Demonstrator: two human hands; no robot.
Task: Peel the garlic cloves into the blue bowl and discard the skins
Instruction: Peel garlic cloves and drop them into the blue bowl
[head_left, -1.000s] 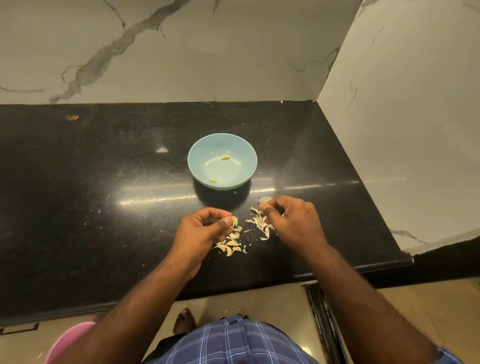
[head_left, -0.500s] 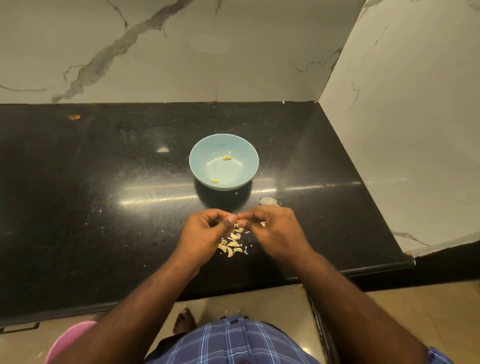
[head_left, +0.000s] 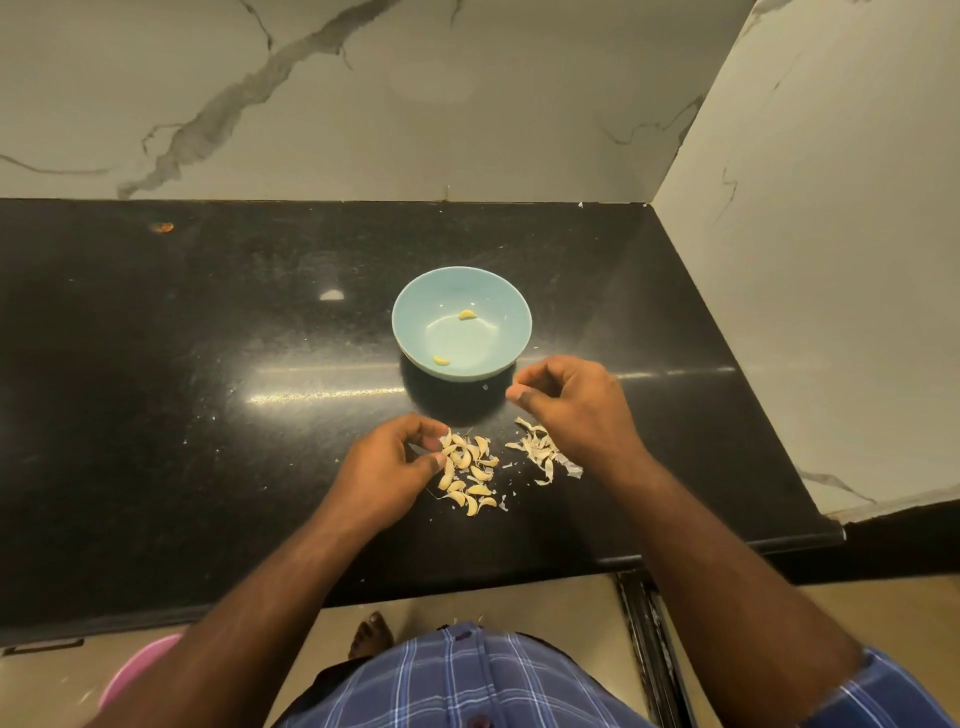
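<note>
A blue bowl (head_left: 462, 323) is seen upright on the black counter (head_left: 208, 415), its open mouth facing up. Two peeled cloves lie inside it, well apart: one (head_left: 467, 314) toward the bowl's 1 o'clock with its long axis running roughly from 9 to 3 o'clock, the other (head_left: 441, 359) toward 7 o'clock, its long axis tilted from 10 to 4 o'clock.

At the bowl's 6 o'clock, nearer the counter's front edge, a pile of unpeeled cloves (head_left: 467, 475) is spread on the counter. The cloves are curved and point in mixed directions, so no single axis can be given for the pile. Just beside it, at its 3 o'clock, a smaller heap of skins (head_left: 543, 452) lies, drawn out roughly from 10 to 4 o'clock.

The left hand (head_left: 387, 470) is placed at the pile's 9 o'clock, its fingers curled and its thumb and fingertips touching the nearest cloves; whether a clove is actually pinched cannot be told. The right hand (head_left: 569, 402) is held above the skins, at the bowl's 4 o'clock, with fingers curled and thumb drawn toward the fingertips; whether anything is held between them cannot be told.

A small orange speck (head_left: 162, 227) lies far off on the counter at 10 o'clock. Marble walls (head_left: 363, 104) rise behind and to the right.
</note>
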